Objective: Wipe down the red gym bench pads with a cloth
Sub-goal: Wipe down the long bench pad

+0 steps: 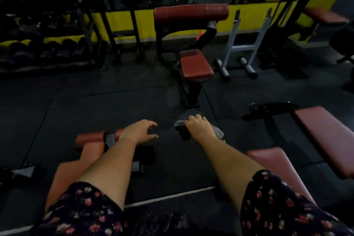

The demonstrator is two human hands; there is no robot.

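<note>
My right hand (199, 128) is closed around a grey cloth (217, 132), held above the dark floor in the middle of the view. My left hand (140, 131) hovers open with curled fingers, holding nothing, just past the red roller pad (90, 137) of the bench at the lower left. That bench's orange-red pad (65, 176) runs under my left forearm. A red bench pad (275, 161) lies under my right forearm, and another flat red pad (325, 130) sits at the right. Straight ahead stands a preacher bench with a red seat (196, 65) and a red arm pad (191, 12).
A dumbbell rack (44, 30) fills the left back. A grey metal stand (243, 48) stands right of the preacher bench. Yellow wall panels (122, 21) and a mirror run along the back. Black rubber floor mats (95, 101) lie between the benches.
</note>
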